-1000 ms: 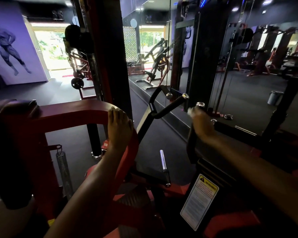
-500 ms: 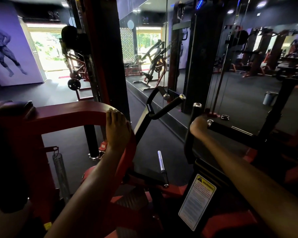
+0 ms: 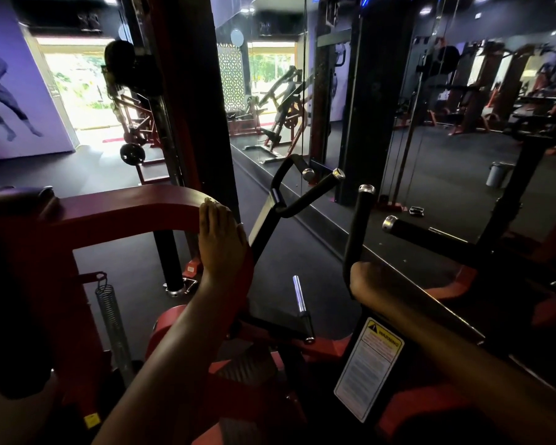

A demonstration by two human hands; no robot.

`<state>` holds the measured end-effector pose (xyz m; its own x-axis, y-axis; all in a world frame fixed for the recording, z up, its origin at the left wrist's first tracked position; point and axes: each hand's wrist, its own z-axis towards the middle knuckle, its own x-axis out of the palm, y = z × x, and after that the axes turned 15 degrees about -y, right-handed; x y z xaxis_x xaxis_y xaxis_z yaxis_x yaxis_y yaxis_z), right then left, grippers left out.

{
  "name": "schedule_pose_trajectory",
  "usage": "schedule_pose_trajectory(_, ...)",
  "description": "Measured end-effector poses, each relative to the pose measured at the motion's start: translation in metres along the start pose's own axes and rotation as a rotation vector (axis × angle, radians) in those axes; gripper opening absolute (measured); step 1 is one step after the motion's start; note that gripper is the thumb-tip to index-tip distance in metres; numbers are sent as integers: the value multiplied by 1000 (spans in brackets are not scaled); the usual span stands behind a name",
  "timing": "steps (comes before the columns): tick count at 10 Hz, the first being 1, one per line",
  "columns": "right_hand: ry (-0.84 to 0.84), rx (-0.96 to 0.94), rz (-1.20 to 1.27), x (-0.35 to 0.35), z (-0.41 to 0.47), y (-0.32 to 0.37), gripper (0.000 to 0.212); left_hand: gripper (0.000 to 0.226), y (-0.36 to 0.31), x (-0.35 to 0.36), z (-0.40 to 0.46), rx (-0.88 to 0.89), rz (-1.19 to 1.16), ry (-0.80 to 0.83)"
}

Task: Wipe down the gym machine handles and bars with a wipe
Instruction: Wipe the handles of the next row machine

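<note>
Dim gym; blown-out doorway (image 3: 77,94) backlight; wide-angle edge warp, foreground murky.

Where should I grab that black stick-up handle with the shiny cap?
Probably grab the upright handle around its middle, on the black padded part between the shiny cap and the right hand that already grips its base. Come from the near side and wrap your fingers around it: it stands almost straight up, and it's round and slim, so a full wrap should hold best.

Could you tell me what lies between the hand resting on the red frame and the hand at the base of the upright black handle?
In the head view, between the left hand and right hand: a chrome peg over dark floor.
</note>
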<state>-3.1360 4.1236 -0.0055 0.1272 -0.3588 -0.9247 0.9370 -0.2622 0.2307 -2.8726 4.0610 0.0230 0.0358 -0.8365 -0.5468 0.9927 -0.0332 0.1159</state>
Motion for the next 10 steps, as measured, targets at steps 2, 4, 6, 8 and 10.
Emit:
schedule_pose_trajectory(2,-346,-220,161,-37,73,21,23,44,1,17,-14,20,-108,-204)
schedule_pose_trajectory(4,-338,-385,-121,-26,84,-2,32,58,3,22,-27,33,-172,-230)
schedule_pose_trajectory(6,-97,-834,-312,0,2,-8,26,63,-2,18,-31,-27,-186,-199)
schedule_pose_trajectory(8,-290,-488,-96,-37,121,-2,25,65,-4,24,-32,-56,-200,-197)
schedule_pose_trajectory(10,-183,-668,-92,-12,89,-12,18,61,-4,24,-35,-60,-223,-187)
